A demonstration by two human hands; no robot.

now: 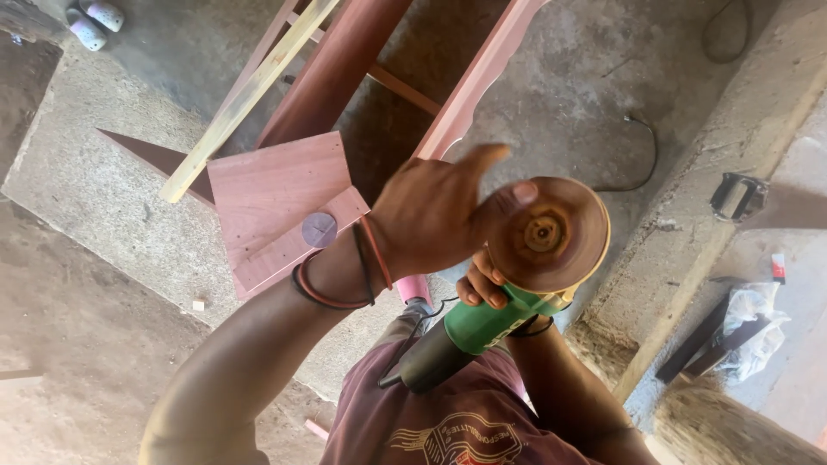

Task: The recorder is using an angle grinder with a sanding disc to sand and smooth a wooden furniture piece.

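My right hand (482, 284) grips the green body of an angle grinder (465, 331), which points upward in front of my chest. On its head sits a round brown sanding disc (547, 232), face toward the camera. My left hand (435, 211) reaches across from the left, fingers spread, with fingertips resting on the disc's left rim. Dark and red bands circle my left wrist. A black cable leaves the grinder's grey tail end.
Below lies a reddish wooden furniture frame (345, 60) with flat panels (280, 194) and a small round disc (320, 229) on one panel. A pale wood strip (245, 99) crosses it. Concrete floor, a step at right, a cable (642, 146), a clamp (739, 194) and a plastic bag (749, 323).
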